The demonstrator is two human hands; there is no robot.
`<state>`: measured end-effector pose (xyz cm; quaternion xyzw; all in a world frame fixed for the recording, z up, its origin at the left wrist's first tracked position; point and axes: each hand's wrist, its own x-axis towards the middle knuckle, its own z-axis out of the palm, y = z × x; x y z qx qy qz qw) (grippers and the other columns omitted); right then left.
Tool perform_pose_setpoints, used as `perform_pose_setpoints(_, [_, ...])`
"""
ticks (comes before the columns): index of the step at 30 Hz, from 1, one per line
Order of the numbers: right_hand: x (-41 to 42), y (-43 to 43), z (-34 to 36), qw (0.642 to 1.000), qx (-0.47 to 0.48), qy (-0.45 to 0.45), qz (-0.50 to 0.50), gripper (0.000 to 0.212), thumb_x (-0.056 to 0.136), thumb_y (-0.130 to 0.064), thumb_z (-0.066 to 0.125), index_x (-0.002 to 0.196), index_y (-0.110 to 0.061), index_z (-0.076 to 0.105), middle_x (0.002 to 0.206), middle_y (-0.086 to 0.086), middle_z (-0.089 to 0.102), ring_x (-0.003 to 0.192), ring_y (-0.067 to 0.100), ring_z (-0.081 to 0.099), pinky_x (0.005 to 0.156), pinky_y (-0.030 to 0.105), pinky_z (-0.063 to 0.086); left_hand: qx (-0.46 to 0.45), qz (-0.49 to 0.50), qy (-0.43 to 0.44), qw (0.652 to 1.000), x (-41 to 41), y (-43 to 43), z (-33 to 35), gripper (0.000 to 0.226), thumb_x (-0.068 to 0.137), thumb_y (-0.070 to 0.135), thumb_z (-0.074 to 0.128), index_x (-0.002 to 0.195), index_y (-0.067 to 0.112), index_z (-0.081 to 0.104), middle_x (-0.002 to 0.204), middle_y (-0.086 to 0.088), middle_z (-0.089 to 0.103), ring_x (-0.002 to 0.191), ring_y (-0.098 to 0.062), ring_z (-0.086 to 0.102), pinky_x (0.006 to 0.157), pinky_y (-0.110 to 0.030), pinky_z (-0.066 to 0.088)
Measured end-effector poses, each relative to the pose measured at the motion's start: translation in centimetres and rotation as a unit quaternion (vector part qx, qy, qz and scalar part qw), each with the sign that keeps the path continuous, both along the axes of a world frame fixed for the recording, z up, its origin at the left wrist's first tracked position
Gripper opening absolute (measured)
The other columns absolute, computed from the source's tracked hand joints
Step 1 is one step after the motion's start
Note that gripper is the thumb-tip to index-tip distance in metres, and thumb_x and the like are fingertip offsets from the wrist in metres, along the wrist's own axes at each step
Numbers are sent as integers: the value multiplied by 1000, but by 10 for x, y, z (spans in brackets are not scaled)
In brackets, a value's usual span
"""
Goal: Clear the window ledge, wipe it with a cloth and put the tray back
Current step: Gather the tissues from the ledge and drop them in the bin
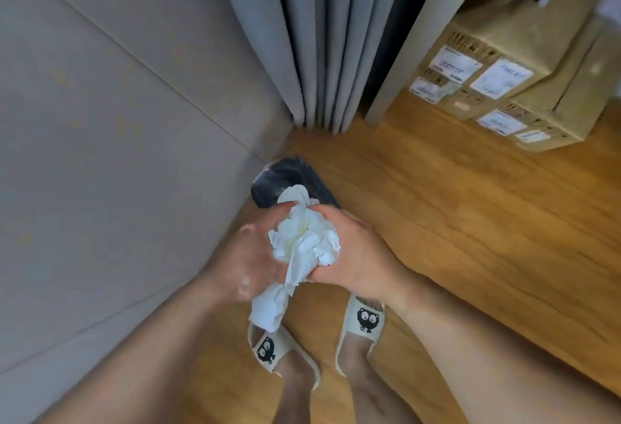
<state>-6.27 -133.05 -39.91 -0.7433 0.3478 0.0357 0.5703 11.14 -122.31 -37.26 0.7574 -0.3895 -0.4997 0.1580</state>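
A crumpled white cloth [302, 242] is bunched between both my hands at the middle of the view. My left hand [250, 255] grips it from the left and my right hand [356, 252] from the right. A twisted tail of the cloth hangs down below my left hand. Just beyond the hands, a dark bin lined with a black bag [285, 178] stands on the floor in the corner. Neither the window ledge nor the tray is in view.
A grey padded wall [117, 154] fills the left side. Grey curtains [312, 37] hang at the top middle. Several cardboard boxes [497, 80] with white labels stand at the upper right on the wooden floor [470, 222]. My slippered feet [363, 322] are below the hands.
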Motion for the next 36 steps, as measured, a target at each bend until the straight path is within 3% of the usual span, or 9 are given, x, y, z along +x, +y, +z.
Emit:
perform_pose_setpoints(5, [18,-2,-105,1000,9,7,-11,86,60,-35,99,134,-32,56,123,-19,65,112,2,62,96,23,52,0,-24,-37,999,23,-16,-94,74,80,23,82,146,29,47,134,11,56,114,-7,55,94,-7,38])
perform_pose_setpoints(10, [31,-8,-157,997,7,40,-61,83,61,-31,98,133,-31,58,119,-16,68,111,6,63,96,29,53,24,-23,-44,998,40,-31,-143,94,53,59,77,139,30,53,117,17,63,106,-9,61,89,-22,50])
perform_pose_setpoints(14, [41,-7,-166,994,23,85,-66,91,65,-34,97,142,-26,50,131,-17,58,125,6,53,98,21,45,60,97,-90,989,47,-35,-162,75,69,31,87,136,30,56,119,4,68,111,-23,64,94,-34,52])
perform_pose_setpoints(17, [42,-2,-159,991,14,107,-73,87,69,-25,94,142,-20,49,120,-19,51,117,4,49,85,9,36,42,203,-41,977,48,-37,-157,91,53,35,92,136,27,57,112,3,69,105,-25,67,96,-40,54])
perform_pose_setpoints(20, [37,2,-151,988,15,119,-96,85,67,-27,94,141,-26,52,129,-11,63,122,16,59,100,25,48,30,238,-21,971,47,-40,-145,80,76,19,85,146,28,47,111,11,59,107,-20,62,97,-39,53])
perform_pose_setpoints(23, [31,2,-137,986,21,123,-113,98,69,-29,94,152,-21,43,143,-1,58,132,19,54,110,39,48,-3,288,1,958,50,-42,-140,70,83,-7,74,145,14,49,78,26,61,84,-9,59,86,-30,53])
perform_pose_setpoints(26, [24,4,-115,986,13,116,-117,101,70,-31,93,155,-21,39,147,1,52,133,21,54,110,40,48,-21,316,15,948,45,-43,-118,68,77,7,80,138,21,54,64,32,62,90,-17,60,93,-44,55])
perform_pose_setpoints(30, [10,6,-58,989,6,107,-101,101,72,-37,92,156,-28,36,151,-4,47,132,19,55,107,40,51,-11,254,-5,967,26,-30,-54,84,68,51,77,146,39,46,131,13,60,122,-13,58,105,-42,50])
perform_pose_setpoints(36, [-9,12,77,997,-25,75,-19,98,73,-45,89,155,-32,37,151,-9,46,127,12,56,102,41,55,22,108,-85,990,-9,20,86,84,86,71,58,156,34,30,159,3,40,142,-19,43,107,-21,28])
